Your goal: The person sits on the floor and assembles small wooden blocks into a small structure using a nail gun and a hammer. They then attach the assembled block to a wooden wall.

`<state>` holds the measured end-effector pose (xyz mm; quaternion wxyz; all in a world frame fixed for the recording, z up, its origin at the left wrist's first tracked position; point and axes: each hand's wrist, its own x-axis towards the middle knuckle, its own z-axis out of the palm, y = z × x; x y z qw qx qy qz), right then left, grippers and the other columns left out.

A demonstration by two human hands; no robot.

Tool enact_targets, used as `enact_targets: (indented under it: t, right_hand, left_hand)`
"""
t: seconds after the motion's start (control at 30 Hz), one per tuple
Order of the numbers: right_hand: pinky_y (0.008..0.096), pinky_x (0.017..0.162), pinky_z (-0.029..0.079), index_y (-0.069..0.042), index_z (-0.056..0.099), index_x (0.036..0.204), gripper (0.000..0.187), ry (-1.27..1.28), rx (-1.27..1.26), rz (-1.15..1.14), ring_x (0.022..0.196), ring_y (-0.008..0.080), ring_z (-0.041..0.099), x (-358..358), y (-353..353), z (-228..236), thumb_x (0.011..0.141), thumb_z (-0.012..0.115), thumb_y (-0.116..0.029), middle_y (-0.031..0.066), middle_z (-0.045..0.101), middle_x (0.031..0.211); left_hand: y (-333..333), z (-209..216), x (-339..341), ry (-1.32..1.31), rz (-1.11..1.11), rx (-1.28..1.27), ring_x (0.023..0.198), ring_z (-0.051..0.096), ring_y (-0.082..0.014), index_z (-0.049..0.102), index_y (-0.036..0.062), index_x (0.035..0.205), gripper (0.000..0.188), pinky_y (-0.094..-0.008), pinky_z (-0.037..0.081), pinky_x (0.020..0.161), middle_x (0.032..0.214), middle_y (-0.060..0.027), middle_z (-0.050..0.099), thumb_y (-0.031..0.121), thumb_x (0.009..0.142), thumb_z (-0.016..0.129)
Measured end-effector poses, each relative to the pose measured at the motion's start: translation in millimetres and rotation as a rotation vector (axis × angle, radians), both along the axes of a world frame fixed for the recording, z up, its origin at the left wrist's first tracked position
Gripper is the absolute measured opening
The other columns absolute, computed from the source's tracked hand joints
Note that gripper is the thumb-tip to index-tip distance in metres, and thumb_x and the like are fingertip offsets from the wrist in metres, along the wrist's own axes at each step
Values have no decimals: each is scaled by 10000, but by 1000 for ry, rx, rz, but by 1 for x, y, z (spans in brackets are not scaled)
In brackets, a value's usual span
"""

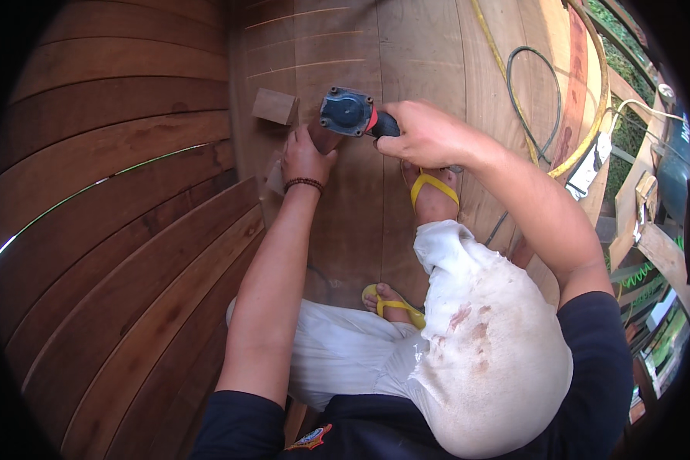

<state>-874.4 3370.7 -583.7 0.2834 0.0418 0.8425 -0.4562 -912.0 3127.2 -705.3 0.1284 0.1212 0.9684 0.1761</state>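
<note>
1. Power tool [346, 111] work, left to right: a wood block [272, 106] sits on wooden boards [341, 222] just beside the left hand [305, 159], apart from the power tool.
2. Left hand, fingers half-curled, is close below the power tool; what it holds, if anything, cannot be told.
3. Power tool, at upper centre between both hands: work appears under way, but its working end is hidden, leaving done and remaining portions unclear.
4. Right hand [420, 134] wraps firmly around the black handle [386, 126].

Timber worksite, looks partly outdoors from where I stand: plank wall [123, 96], board floor [422, 65], power tool [346, 113], wood block [274, 106], hose [605, 84], power strip [589, 170]; greenery [630, 136] outside.
</note>
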Motion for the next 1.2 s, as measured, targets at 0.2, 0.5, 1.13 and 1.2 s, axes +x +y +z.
enact_targets:
  t: [0.2,0.5,1.13,1.2]
  right_hand:
    - [475,752,558,70,645,908,358,-47,57,51,857,422,695,-9,-2,11,812,642,-274,283,677,822]
    - [477,765,547,67,668,893,348,-16,180,149,869,421,688,-13,-4,11,786,670,-264,285,683,861]
    - [489,783,540,75,657,907,344,7,124,101,887,434,682,-6,-6,13,794,655,-250,292,679,864]
    - [464,725,541,64,651,939,327,-3,80,25,798,392,687,-3,-6,13,797,643,-231,254,669,798]
  left_hand:
    - [-1,-4,1,23,-6,23,1090,623,-400,578,47,1159,629,-483,525,915,1128,-193,659,240,649,892]
    - [-1,-4,3,23,-2,1,1093,621,-377,602,56,1167,631,-464,528,915,1163,-161,648,247,644,900]
    - [-24,5,-3,-76,-147,77,1207,546,-385,522,10,1308,751,-445,469,1027,1275,-190,565,216,682,881]
    - [-19,5,-8,-152,-107,34,1197,552,-383,531,1,1282,728,-443,478,1017,1258,-193,567,221,680,876]
